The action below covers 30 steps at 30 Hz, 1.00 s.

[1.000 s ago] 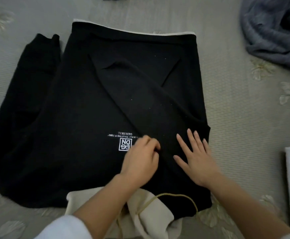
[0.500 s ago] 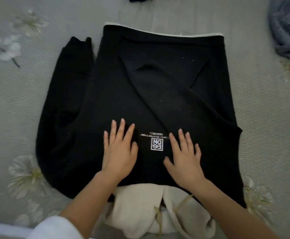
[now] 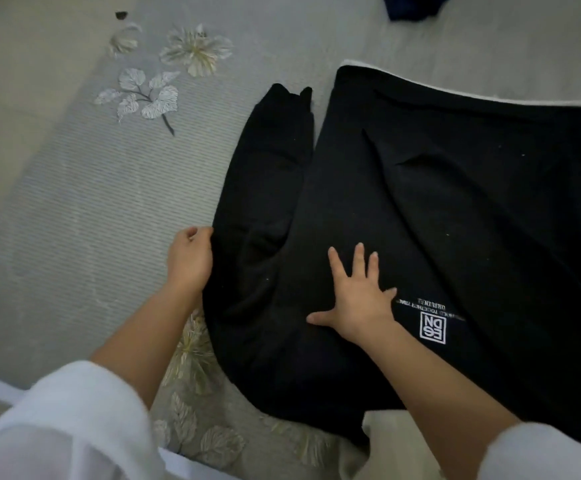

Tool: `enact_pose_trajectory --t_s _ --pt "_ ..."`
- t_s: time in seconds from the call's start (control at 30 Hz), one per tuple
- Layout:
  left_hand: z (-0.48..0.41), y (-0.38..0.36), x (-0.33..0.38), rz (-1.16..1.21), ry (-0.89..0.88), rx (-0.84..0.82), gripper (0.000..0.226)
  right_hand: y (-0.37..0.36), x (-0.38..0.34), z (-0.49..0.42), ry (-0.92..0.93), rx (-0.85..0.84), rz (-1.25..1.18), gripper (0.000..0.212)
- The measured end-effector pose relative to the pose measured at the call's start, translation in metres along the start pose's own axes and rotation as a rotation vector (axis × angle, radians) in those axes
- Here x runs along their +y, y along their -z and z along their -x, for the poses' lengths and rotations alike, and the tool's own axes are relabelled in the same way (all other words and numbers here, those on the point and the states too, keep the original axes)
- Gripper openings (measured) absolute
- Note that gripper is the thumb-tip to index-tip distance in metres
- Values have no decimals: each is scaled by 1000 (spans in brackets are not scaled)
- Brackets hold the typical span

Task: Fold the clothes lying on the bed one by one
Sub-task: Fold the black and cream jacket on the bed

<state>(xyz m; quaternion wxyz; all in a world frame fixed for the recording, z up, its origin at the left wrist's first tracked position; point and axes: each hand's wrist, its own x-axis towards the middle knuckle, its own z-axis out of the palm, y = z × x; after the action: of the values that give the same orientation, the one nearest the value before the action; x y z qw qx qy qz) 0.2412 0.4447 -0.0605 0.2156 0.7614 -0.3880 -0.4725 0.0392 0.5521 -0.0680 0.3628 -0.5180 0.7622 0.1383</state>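
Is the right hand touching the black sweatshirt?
Touching. The head view shows the right hand lying flat, fingers spread, on the black sweatshirt.

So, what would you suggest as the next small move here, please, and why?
Probably fold the sleeve over the sweatshirt: the left hand grips its outer edge, the right hand presses the sweatshirt flat, and the sleeve lies out sideways.

Our left grip [image 3: 190, 261] reaches forward with its fingers curled, pinching the left edge of the black sweatshirt [image 3: 455, 202]. Our right grip [image 3: 358, 299] lies flat on the same sweatshirt, palm down, fingers straight and spread, thumb stretched out to the left. Both forearms are bare, with the white sleeves [image 3: 64, 420] bunched near the elbows.
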Motion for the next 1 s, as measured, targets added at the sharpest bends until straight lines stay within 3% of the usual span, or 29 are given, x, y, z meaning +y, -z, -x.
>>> enact_pose_trajectory --t_s 0.1,0.2,0.27,0.37,0.47,0.57,0.63,0.77,0.87,1.0 --pt "-17 -6 19 77 16 -83 45 7 -11 -5 -65 -62 57 128" --pt "-23 -13 36 50 -3 -132 30 14 -24 -10 -103 -109 105 133" --pt "-21 -9 43 73 -100 -1 31 17 -30 -13 -119 -135 138 134" --pt "-17 23 40 311 -174 386 19 21 -38 -17 -135 -161 194 135" --pt "-15 69 6 558 49 586 18 24 -45 -20 -154 -190 231 134" --pt "-8 87 -28 768 319 293 21 27 -49 -21 -158 -197 256 134" --pt "-10 90 -31 844 351 89 21 26 -48 -21 -156 -194 271 135" --pt "-26 94 -10 752 358 36 28 23 -43 -20 -151 -176 298 134" --pt "-30 85 15 588 183 135 52 18 -36 -18 -130 -145 283 135" --pt "3 50 63 354 -169 123 52 6 -7 -3 -31 -34 193 128"
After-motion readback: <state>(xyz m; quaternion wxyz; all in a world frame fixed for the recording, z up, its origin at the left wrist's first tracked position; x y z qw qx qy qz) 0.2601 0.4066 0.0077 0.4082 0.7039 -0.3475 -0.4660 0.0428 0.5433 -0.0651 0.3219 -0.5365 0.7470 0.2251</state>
